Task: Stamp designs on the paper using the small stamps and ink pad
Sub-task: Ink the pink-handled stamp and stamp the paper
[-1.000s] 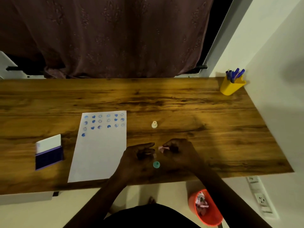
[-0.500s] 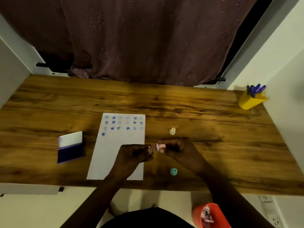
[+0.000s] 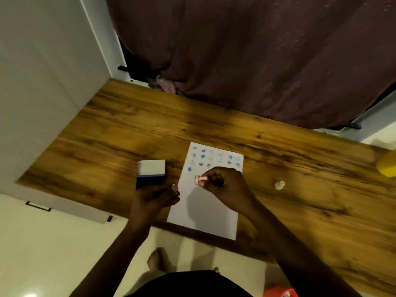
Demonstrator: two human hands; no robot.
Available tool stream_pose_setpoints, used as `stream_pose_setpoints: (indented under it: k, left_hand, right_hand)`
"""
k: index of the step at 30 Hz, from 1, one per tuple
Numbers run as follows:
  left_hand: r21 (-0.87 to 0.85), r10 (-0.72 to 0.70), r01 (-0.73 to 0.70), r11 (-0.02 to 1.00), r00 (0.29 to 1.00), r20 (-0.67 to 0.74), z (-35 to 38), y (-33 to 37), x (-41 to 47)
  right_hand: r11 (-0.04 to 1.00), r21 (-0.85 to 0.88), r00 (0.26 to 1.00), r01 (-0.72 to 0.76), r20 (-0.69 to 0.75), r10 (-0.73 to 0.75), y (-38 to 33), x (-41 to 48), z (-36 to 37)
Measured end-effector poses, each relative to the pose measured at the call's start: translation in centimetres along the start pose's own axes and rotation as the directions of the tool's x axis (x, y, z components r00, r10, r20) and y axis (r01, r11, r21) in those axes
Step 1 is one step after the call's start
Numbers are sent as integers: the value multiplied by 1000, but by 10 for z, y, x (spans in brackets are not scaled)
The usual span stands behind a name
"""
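While our right hand (image 3: 222, 185) pinches the pink stamp (image 3: 200, 179) over the paper (image 3: 205, 211), our left (image 3: 155, 199) hangs loosely curled and empty by the pad (image 3: 151, 173); inking looks next.

Pink stamp (image 3: 201, 179), blue-printed white paper (image 3: 205, 206), wood-grain table (image 3: 300, 179)

Your right hand (image 3: 222, 185) pinches a small pink stamp (image 3: 200, 179) lying sideways above the white paper (image 3: 203, 213), just below the rows of blue prints (image 3: 211, 159). Your left hand (image 3: 155, 198) rests at the near edge of the open ink pad (image 3: 151, 173). A cream stamp (image 3: 279, 185) stands apart on the wooden surface (image 3: 300, 168).
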State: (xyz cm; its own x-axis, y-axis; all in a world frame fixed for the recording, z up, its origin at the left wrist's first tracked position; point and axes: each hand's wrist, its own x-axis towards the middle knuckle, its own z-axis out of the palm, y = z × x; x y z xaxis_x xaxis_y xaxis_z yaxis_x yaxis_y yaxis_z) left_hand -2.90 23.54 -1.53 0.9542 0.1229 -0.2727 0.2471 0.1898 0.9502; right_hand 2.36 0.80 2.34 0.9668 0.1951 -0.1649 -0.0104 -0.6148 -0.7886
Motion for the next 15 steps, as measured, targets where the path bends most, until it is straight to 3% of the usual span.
stream_pose_setpoints:
  k: [7, 15]
  left_hand:
    - [-16, 63, -64, 998, 995, -81, -85, 11, 10]
    - [19, 15, -13, 1000, 994, -108, -126, 6, 27]
  right_hand:
    - [953, -247, 976, 177, 168, -137, -37, 45, 76]
    - [882, -433, 960, 189, 271, -73, -45, 66, 125]
